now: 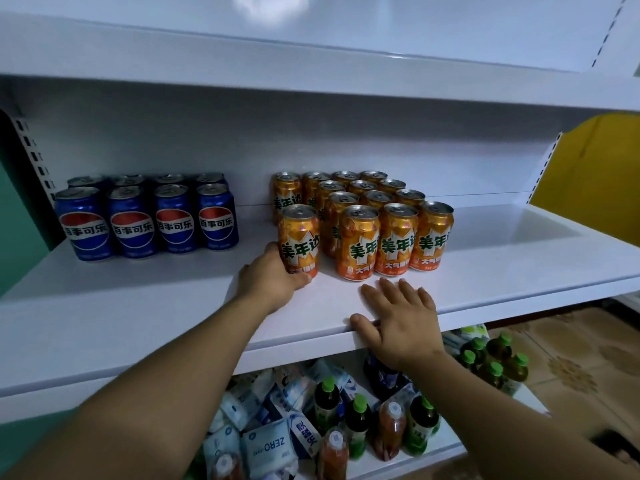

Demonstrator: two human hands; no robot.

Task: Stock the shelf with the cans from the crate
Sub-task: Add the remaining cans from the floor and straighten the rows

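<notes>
Left hand (270, 278) holds orange can (299, 239) upright on shelf (156, 299), label facing outward.

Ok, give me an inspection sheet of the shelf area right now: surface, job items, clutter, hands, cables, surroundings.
Surface: white shelf, cans standing toward its back.
Job's things: blue cans in two rows at left; orange cans grouped mid-shelf; crate not in view.
Clutter: nothing seen on this shelf.
Hands: left hand grips the front-left orange can; right hand lies flat on the shelf's front edge.
Cables: nothing seen.
Surroundings: lower shelf holds green-capped bottles and white packets; yellow panel at right.
</notes>
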